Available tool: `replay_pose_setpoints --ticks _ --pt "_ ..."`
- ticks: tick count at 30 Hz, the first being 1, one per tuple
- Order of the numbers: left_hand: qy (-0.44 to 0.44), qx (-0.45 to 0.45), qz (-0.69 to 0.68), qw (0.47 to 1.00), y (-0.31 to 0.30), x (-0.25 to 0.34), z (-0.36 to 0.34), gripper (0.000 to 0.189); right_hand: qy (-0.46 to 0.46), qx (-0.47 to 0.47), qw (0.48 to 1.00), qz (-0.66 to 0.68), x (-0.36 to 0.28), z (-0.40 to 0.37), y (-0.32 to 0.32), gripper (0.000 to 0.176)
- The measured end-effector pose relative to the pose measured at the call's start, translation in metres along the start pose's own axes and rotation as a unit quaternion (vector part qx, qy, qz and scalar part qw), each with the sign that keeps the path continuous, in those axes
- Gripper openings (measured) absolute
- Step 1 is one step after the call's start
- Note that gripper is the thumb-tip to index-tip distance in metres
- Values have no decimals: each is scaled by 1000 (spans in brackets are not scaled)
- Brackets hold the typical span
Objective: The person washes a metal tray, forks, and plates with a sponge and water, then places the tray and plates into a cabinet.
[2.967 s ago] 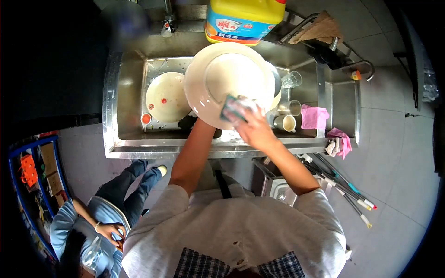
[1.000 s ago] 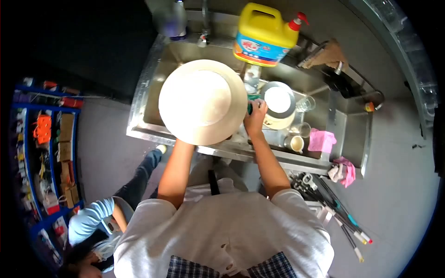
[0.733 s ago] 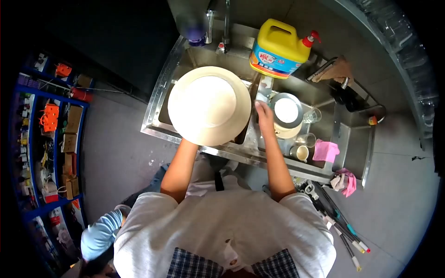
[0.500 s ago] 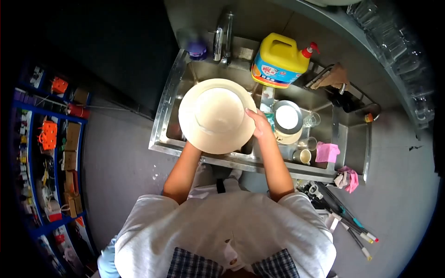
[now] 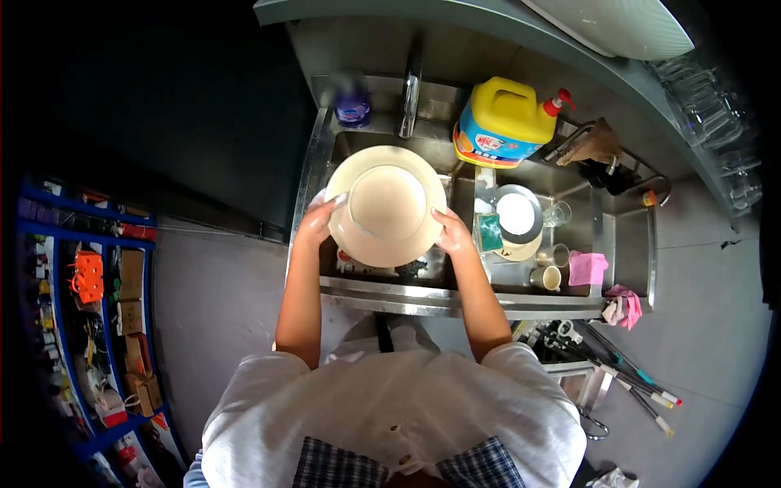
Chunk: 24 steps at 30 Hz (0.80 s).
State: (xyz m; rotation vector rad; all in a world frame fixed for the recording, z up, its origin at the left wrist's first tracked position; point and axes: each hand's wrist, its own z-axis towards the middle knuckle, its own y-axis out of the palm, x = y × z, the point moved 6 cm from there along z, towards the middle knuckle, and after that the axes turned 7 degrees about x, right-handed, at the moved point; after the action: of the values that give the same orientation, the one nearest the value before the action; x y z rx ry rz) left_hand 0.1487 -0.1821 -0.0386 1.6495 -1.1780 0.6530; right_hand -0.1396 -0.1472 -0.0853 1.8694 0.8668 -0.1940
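Observation:
A large cream plate (image 5: 389, 203) with a wide rim is held over the left sink basin (image 5: 346, 281). My left hand (image 5: 319, 218) grips its left edge, thumb on top of the rim. At the right edge my right hand (image 5: 452, 231) is closed on the same plate, its thumb also on the rim. Beneath the plate, dark scraps (image 5: 411, 268) lie on the basin floor. Just right of my right hand, a green sponge (image 5: 490, 233) rests on the divider between the basins.
The right basin holds a grey-rimmed white dish (image 5: 516, 213), glasses (image 5: 557, 214) and a cup (image 5: 547, 278). A yellow detergent jug (image 5: 503, 122) stands behind, near the faucet (image 5: 411, 98) and a purple bottle (image 5: 351, 110). A pink cloth (image 5: 586, 268) hangs further right. An overhead shelf (image 5: 455, 12) crosses the top.
My left hand has come from beneath the plate to its left edge, its thumb now on top. The plate has shifted slightly right in view, and the sponge shows more fully.

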Motion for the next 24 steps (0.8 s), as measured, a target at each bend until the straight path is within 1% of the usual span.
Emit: replay_pose_setpoints --ticks 2,3,5,6,9,10,13,15,16,17,19,20,21,23,24 --pt "28 72 121 990 1 6 13 55 0 -3 1000 -1 -4 5 3 39" --pt "41 94 219 970 1 10 19 58 2 -3 1000 -4 -5 5 3 39" --pt "65 135 402 903 8 20 29 64 -15 -5 1000 -20 -9 8 -4 38" --pt "61 121 371 919 14 22 32 69 -23 -6 999 -28 -10 7 -8 38" --pt "76 73 425 899 33 36 53 68 -39 13 999 -21 -12 -5 -16 36" --pt "86 85 451 884 32 31 74 63 -42 38 998 -6 -11 -12 -19 36" --pt "133 41 488 862 69 38 127 57 -57 74 995 18 -2 -28 -38 36" --pt "254 11 538 804 110 51 149 55 -61 90 993 50 6 -42 -47 38" --pt "314 2 582 750 120 42 171 54 -62 77 994 54 11 -47 -50 38" --pt "317 71 588 740 122 38 183 49 -66 64 994 57 13 -51 -53 39" --pt "287 6 609 739 129 33 202 46 -88 93 990 65 18 -62 -61 40" --pt "307 1 588 749 126 30 212 45 -96 107 987 69 20 -67 -65 40" --pt "312 22 601 735 121 25 222 40 -99 97 988 75 19 -68 -66 41" --pt "326 -3 582 745 120 28 220 37 -97 82 988 92 25 -72 -72 43" --pt "345 -17 580 738 122 31 214 33 -102 92 986 94 26 -74 -75 44"
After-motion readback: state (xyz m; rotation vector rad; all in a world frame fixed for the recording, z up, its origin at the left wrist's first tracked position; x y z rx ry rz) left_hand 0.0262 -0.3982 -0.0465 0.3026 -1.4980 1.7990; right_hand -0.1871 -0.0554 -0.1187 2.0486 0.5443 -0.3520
